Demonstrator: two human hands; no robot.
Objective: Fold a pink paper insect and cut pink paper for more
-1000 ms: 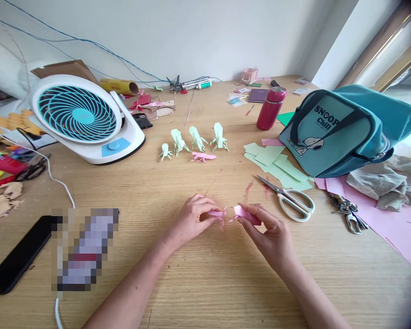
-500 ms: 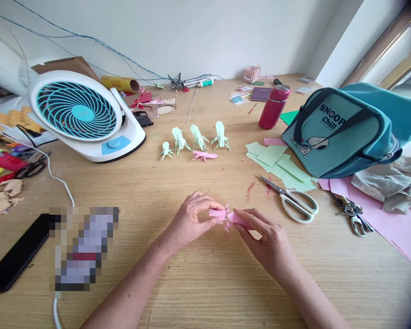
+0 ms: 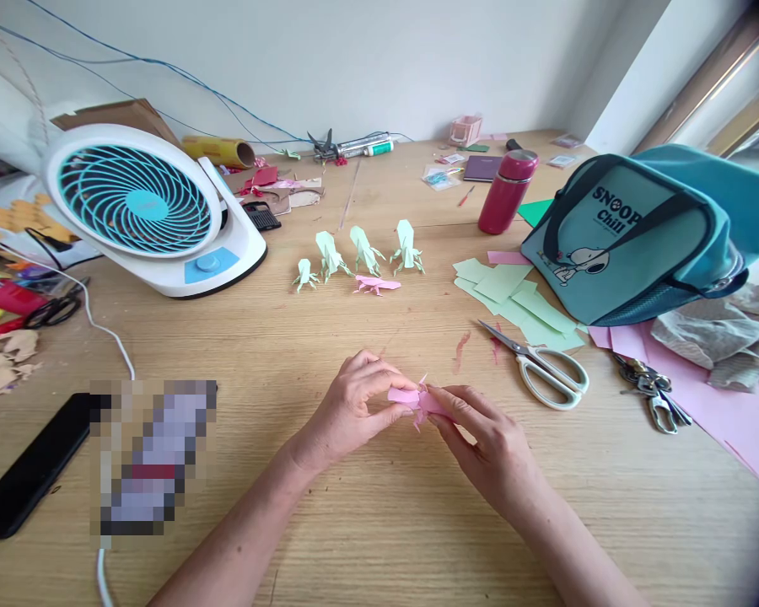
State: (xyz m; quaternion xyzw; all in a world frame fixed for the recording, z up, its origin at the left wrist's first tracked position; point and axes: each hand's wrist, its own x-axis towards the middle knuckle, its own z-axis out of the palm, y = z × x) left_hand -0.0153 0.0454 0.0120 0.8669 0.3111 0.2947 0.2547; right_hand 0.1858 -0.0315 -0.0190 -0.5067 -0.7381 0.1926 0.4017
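A pink origami insect [image 3: 403, 396] of folded paper is pinched between my hands just above the wooden table. Thin pointed legs stick out from its middle, both toward the back and toward me. The thumb and fingers of my left hand [image 3: 347, 413] grip its left part. My right hand [image 3: 490, 434] is closed on the right part, covering much of it. Whether the two parts are joined or only touch, I cannot tell. Beyond my hands, another pink origami insect [image 3: 377, 285] lies before a row of several pale green ones [image 3: 406, 247].
White-handled scissors [image 3: 551, 377] lie to the right, near green paper pieces [image 3: 512, 297]. A teal bag [image 3: 620, 244], a red bottle [image 3: 508, 192] and keys [image 3: 653, 392] are on that side. A fan [image 3: 145, 202] and a black phone-like slab [image 3: 34, 468] are on the left.
The right pink part has come left against the left part, closing the gap that showed between them. Both hands keep their grips.
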